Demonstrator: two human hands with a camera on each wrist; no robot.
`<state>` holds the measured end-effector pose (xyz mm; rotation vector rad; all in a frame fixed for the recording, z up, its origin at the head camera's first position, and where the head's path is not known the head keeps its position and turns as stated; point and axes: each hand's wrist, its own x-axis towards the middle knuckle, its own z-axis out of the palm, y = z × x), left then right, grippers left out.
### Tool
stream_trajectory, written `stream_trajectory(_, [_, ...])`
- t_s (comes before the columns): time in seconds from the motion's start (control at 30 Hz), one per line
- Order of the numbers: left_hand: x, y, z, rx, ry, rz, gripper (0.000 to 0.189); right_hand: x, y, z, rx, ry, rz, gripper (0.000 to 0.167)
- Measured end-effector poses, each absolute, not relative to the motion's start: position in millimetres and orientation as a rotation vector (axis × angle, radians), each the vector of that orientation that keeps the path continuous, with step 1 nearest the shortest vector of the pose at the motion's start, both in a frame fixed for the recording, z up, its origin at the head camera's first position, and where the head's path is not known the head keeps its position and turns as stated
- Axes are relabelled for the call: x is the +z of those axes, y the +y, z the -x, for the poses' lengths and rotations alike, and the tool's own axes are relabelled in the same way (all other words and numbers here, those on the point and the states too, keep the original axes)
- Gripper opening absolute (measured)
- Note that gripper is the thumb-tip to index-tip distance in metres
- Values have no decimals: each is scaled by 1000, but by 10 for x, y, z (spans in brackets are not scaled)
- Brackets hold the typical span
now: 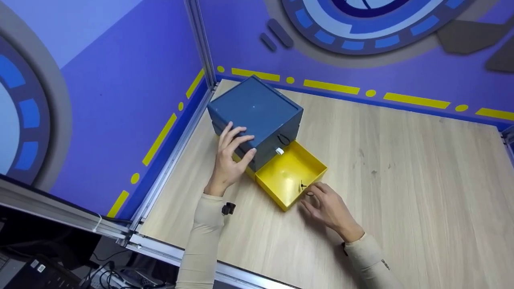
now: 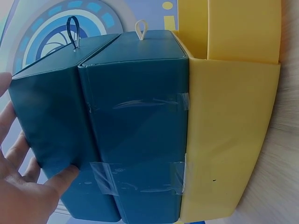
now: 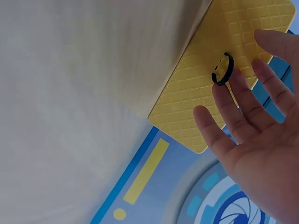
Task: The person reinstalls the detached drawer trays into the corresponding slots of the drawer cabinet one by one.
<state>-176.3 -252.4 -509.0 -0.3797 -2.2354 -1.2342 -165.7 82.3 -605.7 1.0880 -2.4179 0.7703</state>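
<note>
A stack of drawer boxes stands on the table, two dark teal boxes [image 1: 253,108] above a yellow one. The yellow drawer [image 1: 281,168] is pulled far out, and no objects lie in its visible inside. My left hand [image 1: 228,163] rests with spread fingers on the top and side edge of the upper teal box. Beside the drawer's front is my right hand [image 1: 331,206]. In the right wrist view its loosely bent fingers are at the black loop pull [image 3: 229,72], with the thumb apart; fingertip contact with the loop is hard to tell.
Clear tape [image 2: 140,186] joins the boxes along their side. The teal boxes carry a black loop [image 2: 69,30] and a white loop [image 1: 280,151]. Patterned panels [image 1: 140,80] border the wooden tabletop [image 1: 401,192] at the left and back. Cables and equipment lie beyond the lower-left edge.
</note>
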Motion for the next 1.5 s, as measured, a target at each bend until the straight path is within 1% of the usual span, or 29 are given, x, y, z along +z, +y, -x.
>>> stream_trajectory(0.8, [-5102, -2526, 1768, -1222, -2233, 377, 30, -6036, 367, 1987, 892, -2590, -1045, 24])
stream_trajectory(1.13, [-5096, -2534, 1772, -1214, -2255, 383, 30, -6051, 194, 2112, 870, -2593, -1052, 29])
stream_trajectory(1.37, [-5098, -2543, 1770, -1213, -2252, 383, 30, -6041, 95, 2163, 904, -2608, -1030, 26])
stream_trajectory(1.5, [-5095, -2539, 1763, -1214, -2257, 383, 30, -6037, 55, 2183, 900, -2620, -1026, 30])
